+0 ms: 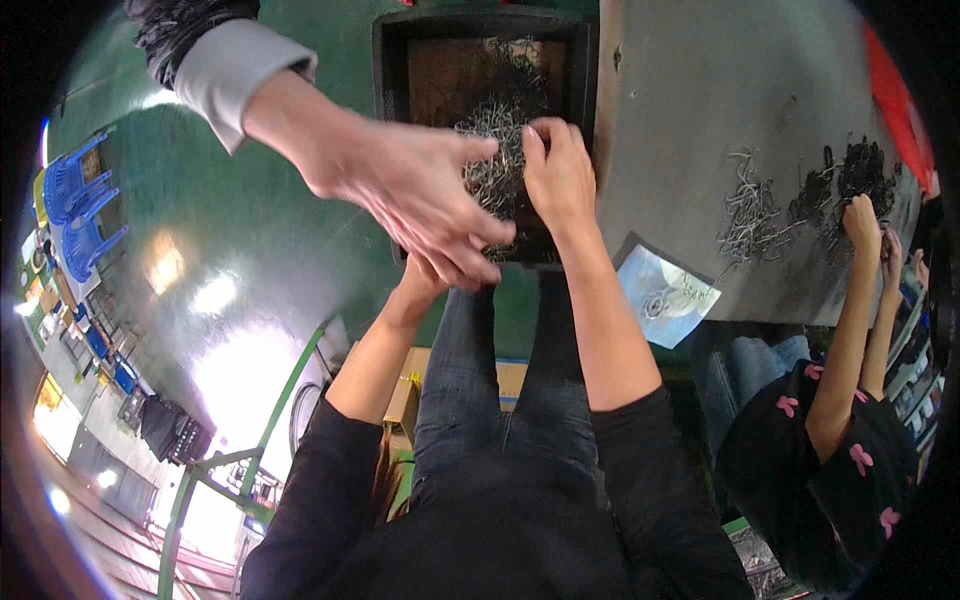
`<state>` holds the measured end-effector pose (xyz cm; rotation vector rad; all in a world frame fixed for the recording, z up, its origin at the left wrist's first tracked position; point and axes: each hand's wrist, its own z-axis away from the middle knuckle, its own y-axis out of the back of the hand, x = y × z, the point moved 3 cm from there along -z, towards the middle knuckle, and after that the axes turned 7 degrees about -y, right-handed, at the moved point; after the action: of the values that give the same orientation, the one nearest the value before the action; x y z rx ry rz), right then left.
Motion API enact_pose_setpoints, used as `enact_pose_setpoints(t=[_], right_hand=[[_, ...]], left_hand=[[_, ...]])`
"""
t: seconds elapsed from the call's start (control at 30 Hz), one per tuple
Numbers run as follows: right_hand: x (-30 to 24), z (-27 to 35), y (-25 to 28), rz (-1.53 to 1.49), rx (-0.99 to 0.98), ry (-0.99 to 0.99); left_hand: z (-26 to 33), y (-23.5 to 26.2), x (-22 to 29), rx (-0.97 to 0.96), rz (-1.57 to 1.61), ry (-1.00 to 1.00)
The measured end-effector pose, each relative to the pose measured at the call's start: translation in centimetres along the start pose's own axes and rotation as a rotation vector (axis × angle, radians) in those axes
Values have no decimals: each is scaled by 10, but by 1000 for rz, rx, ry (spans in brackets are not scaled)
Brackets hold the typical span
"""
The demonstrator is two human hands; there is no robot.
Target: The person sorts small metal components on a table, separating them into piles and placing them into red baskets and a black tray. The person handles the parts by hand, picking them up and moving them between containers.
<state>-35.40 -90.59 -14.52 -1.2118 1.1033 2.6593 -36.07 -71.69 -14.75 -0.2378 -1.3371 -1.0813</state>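
A black tray (391,75) in front of me holds a heap of small, thin bent metal pieces (495,125), silver in the middle and darker toward the far end. My right hand (562,178) is over the tray's right side, its fingers curled down beside the heap; what they hold, if anything, is hidden. At the near left corner of the tray is my left hand (422,272), its fingers covered by another person's hand (425,185). That hand reaches in from the upper left, blurred, fingers spread over the heap.
Right of the tray lies a grey tabletop (670,110) with a silver pile of metal pieces (752,215) and a dark pile (865,175). A co-worker's hands (865,228) are at the dark pile. A blue printed packet (662,298) lies by the near edge. Blue chairs (80,205) stand far left.
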Motion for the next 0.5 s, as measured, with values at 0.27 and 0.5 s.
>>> enact_pose_setpoints(t=[0.27, 0.5], right_hand=[[2, -36, -19, 6, -309, -120], [28, -32, -19, -132, -246, -79]], left_hand=[[-44, 14, -26, 5, 582, 220], [-46, 27, -29, 230, 920, 646]])
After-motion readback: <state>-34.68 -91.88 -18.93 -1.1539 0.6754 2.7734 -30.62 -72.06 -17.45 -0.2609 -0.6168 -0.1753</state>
